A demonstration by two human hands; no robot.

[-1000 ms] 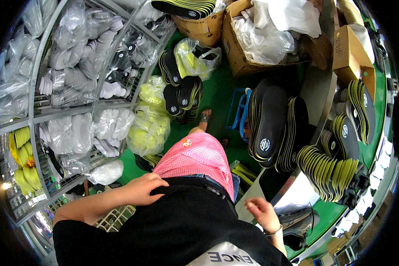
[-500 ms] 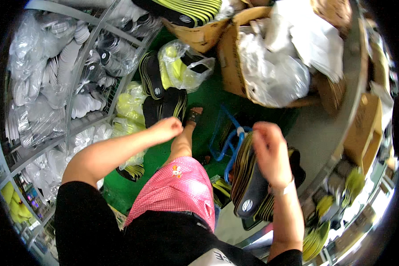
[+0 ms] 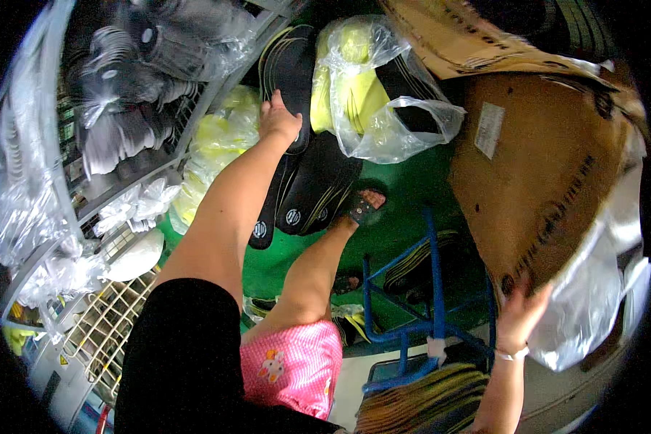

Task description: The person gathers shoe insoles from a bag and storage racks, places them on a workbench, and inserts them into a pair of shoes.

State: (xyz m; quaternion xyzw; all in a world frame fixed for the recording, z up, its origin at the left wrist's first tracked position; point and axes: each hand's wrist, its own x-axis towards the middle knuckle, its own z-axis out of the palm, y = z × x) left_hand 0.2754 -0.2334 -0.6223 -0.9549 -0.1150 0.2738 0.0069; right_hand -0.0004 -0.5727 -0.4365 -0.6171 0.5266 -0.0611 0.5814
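Note:
My left hand [image 3: 278,118] reaches forward and rests its fingers on a black shoe insole [image 3: 291,79] that stands in a stack of black insoles [image 3: 312,189] leaning on the green floor. Whether the fingers grip it I cannot tell. My right hand [image 3: 519,312] is low on the right, fingers spread against the lower edge of a large cardboard box [image 3: 542,166] lined with clear plastic. A stack of yellow-edged insoles [image 3: 423,401] lies below my right forearm.
A clear bag of yellow insoles [image 3: 372,94] sits beside the black stack. Wire shelves [image 3: 123,173] with bagged insoles run down the left. A blue metal frame [image 3: 430,289] stands by my sandalled foot [image 3: 365,206].
My view has swung forward and down. My left hand stretched out to the black insole stack. My right hand dropped from above the insoles to the cardboard box's edge.

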